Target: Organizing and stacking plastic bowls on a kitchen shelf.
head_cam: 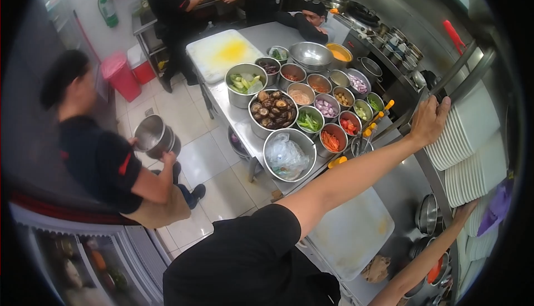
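My left hand is raised at the right, its fingers curled at the metal shelf frame, beside a stack of white plates. Lower down, my right hand reaches in among the plates, below a second white stack; its fingertips are hidden. A purple cloth or bag hangs over the plates near it. Under my left arm lies a white cutting board with stains.
Metal pots of shiitake mushrooms, sliced carrot and a plastic bag crowd the steel table. A person carrying metal pots stands at left. Others are beyond the table. A glass-fronted fridge is lower left.
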`<move>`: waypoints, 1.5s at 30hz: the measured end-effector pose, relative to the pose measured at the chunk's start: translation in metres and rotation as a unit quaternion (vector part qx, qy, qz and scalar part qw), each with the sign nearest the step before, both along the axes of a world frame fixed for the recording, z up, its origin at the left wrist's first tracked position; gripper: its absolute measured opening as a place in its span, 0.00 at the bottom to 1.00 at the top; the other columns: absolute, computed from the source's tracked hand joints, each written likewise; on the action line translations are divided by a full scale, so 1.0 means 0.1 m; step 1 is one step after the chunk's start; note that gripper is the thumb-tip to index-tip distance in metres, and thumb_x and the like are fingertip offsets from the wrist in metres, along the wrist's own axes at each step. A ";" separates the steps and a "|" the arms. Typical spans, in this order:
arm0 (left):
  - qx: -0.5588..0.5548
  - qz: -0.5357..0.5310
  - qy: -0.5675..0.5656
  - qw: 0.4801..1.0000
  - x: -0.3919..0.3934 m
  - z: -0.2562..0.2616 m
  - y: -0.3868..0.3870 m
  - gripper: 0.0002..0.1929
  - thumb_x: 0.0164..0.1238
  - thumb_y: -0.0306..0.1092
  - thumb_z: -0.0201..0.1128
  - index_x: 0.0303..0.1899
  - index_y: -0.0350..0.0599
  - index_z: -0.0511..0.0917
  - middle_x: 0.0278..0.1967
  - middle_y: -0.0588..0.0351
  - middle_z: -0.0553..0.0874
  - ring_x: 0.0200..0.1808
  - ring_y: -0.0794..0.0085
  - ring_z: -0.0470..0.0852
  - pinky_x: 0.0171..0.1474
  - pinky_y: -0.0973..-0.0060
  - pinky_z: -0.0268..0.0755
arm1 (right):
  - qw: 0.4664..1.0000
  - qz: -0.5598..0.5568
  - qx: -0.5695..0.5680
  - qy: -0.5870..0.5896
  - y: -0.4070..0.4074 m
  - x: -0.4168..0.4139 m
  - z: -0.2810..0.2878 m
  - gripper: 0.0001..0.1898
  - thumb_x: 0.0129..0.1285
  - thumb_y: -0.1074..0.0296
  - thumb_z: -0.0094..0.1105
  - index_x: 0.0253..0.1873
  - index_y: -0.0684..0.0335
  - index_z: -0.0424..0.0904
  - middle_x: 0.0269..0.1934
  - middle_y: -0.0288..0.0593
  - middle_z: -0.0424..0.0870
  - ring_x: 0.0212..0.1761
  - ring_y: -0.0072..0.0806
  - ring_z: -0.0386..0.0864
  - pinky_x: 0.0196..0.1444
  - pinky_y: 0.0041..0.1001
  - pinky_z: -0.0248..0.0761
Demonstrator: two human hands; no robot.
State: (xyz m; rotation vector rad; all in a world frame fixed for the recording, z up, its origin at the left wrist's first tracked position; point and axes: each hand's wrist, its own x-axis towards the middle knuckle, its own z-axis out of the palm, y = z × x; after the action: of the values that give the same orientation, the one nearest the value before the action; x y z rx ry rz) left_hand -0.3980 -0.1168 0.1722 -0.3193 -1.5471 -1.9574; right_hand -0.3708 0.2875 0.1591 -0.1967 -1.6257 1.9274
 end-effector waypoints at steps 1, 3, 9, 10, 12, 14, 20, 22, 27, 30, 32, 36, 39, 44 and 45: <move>0.001 0.010 0.000 1.000 -0.03 -0.01 0.00 0.30 0.77 0.57 0.46 0.31 0.32 0.71 0.34 0.31 0.80 0.40 0.39 0.78 0.44 0.53 0.68 | 1.000 0.010 0.001 0.000 -0.06 -0.03 0.00 0.28 0.78 0.50 0.38 0.70 0.67 0.63 0.64 0.48 0.74 0.63 0.37 0.76 0.66 0.35 0.70; 0.003 0.040 0.003 0.999 -0.05 -0.02 0.03 0.31 0.77 0.58 0.46 0.31 0.32 0.71 0.32 0.32 0.80 0.38 0.39 0.78 0.43 0.53 0.68 | 1.000 0.020 0.007 -0.002 -0.11 -0.01 0.02 0.28 0.77 0.50 0.40 0.70 0.67 0.63 0.64 0.48 0.74 0.63 0.36 0.76 0.66 0.35 0.70; 0.002 0.043 -0.016 0.999 0.01 0.01 0.07 0.33 0.76 0.59 0.47 0.29 0.30 0.73 0.28 0.31 0.80 0.35 0.37 0.80 0.40 0.52 0.69 | 1.000 0.021 0.016 0.001 -0.30 0.10 0.08 0.29 0.77 0.50 0.41 0.71 0.67 0.63 0.66 0.47 0.73 0.64 0.37 0.75 0.66 0.33 0.68; 0.007 0.042 -0.017 0.999 0.01 0.02 0.08 0.34 0.76 0.60 0.47 0.29 0.29 0.74 0.28 0.29 0.81 0.37 0.35 0.81 0.41 0.52 0.69 | 1.000 0.022 0.014 0.002 -0.33 0.12 0.09 0.30 0.76 0.48 0.41 0.71 0.67 0.63 0.66 0.47 0.73 0.64 0.37 0.74 0.67 0.33 0.67; 0.005 0.053 -0.020 0.998 0.01 0.01 0.08 0.34 0.76 0.60 0.46 0.29 0.29 0.75 0.29 0.29 0.81 0.39 0.35 0.81 0.43 0.52 0.70 | 0.999 0.026 0.020 0.009 -0.32 0.11 0.07 0.31 0.76 0.47 0.42 0.72 0.67 0.62 0.67 0.47 0.72 0.65 0.38 0.74 0.67 0.34 0.67; -0.018 0.065 -0.052 0.996 0.00 -0.04 -0.02 0.35 0.76 0.61 0.44 0.31 0.29 0.76 0.32 0.27 0.82 0.42 0.33 0.81 0.46 0.52 0.70 | 0.999 0.047 0.003 0.009 -0.57 0.06 0.04 0.33 0.75 0.44 0.43 0.73 0.66 0.60 0.69 0.48 0.69 0.67 0.38 0.71 0.69 0.34 0.64; -0.031 0.045 -0.075 0.996 0.07 0.06 0.09 0.37 0.75 0.63 0.43 0.34 0.27 0.78 0.37 0.25 0.82 0.48 0.34 0.80 0.52 0.55 0.69 | 0.997 0.077 0.005 0.026 -0.34 0.07 0.06 0.34 0.75 0.43 0.43 0.75 0.63 0.57 0.71 0.44 0.66 0.70 0.35 0.67 0.71 0.32 0.59; -0.036 0.062 -0.074 0.995 0.08 0.04 0.08 0.38 0.75 0.64 0.42 0.36 0.26 0.79 0.39 0.25 0.82 0.50 0.34 0.79 0.53 0.55 0.69 | 0.995 0.090 0.006 0.042 -0.57 0.17 0.15 0.34 0.75 0.43 0.43 0.77 0.59 0.54 0.72 0.41 0.65 0.71 0.34 0.66 0.72 0.32 0.58; -0.051 0.084 -0.080 0.992 0.07 0.01 0.03 0.40 0.75 0.66 0.37 0.41 0.28 0.81 0.46 0.26 0.82 0.55 0.34 0.76 0.59 0.55 0.66 | 0.991 0.115 0.008 0.062 -0.99 0.45 0.28 0.38 0.74 0.37 0.42 0.78 0.57 0.49 0.75 0.39 0.58 0.74 0.34 0.59 0.75 0.32 0.51; -0.059 0.085 -0.081 0.991 0.11 0.04 0.09 0.40 0.75 0.66 0.37 0.43 0.29 0.81 0.46 0.27 0.82 0.56 0.34 0.76 0.59 0.54 0.65 | 0.993 0.077 0.038 0.080 -0.96 0.49 0.28 0.32 0.76 0.41 0.42 0.74 0.56 0.56 0.72 0.39 0.64 0.71 0.33 0.63 0.73 0.32 0.53; -0.067 0.069 -0.089 0.991 0.13 0.07 0.16 0.41 0.75 0.67 0.35 0.42 0.30 0.81 0.46 0.28 0.82 0.56 0.34 0.76 0.60 0.55 0.65 | 0.993 0.068 0.047 0.086 -0.80 0.43 0.26 0.32 0.76 0.41 0.41 0.74 0.57 0.56 0.71 0.40 0.64 0.71 0.33 0.63 0.73 0.32 0.54; -0.035 0.120 -0.064 0.990 0.09 0.02 0.10 0.41 0.74 0.66 0.39 0.36 0.26 0.81 0.41 0.24 0.82 0.51 0.33 0.79 0.57 0.54 0.67 | 0.991 0.079 0.035 0.103 -1.03 0.50 0.32 0.31 0.78 0.43 0.38 0.75 0.59 0.55 0.72 0.40 0.63 0.71 0.32 0.63 0.73 0.32 0.53; -0.034 0.110 -0.058 0.992 0.06 0.00 0.10 0.41 0.74 0.66 0.40 0.36 0.26 0.81 0.40 0.24 0.82 0.51 0.33 0.79 0.57 0.54 0.67 | 0.989 0.090 0.034 0.108 -1.01 0.49 0.31 0.34 0.78 0.41 0.35 0.77 0.59 0.52 0.75 0.41 0.59 0.74 0.33 0.59 0.75 0.31 0.50; -0.057 0.094 -0.068 0.992 0.06 0.04 0.18 0.41 0.75 0.67 0.36 0.41 0.30 0.81 0.43 0.28 0.83 0.54 0.34 0.78 0.58 0.56 0.65 | 0.990 0.108 0.016 0.085 -0.70 0.30 0.23 0.37 0.75 0.36 0.34 0.77 0.58 0.50 0.76 0.39 0.55 0.76 0.32 0.55 0.76 0.32 0.48; -0.057 0.097 -0.065 0.991 0.07 0.03 0.16 0.41 0.74 0.67 0.36 0.40 0.29 0.81 0.43 0.28 0.83 0.54 0.34 0.78 0.58 0.56 0.66 | 0.990 0.111 0.015 0.082 -0.77 0.33 0.23 0.37 0.75 0.36 0.34 0.77 0.58 0.50 0.76 0.39 0.55 0.76 0.32 0.55 0.76 0.32 0.48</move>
State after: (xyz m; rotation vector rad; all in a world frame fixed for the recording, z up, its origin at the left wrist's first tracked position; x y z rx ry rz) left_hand -0.3913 -0.1006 0.1754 -0.0837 -1.7092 -1.7724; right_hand -0.3376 0.2107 0.1820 0.1574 -1.6212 2.0221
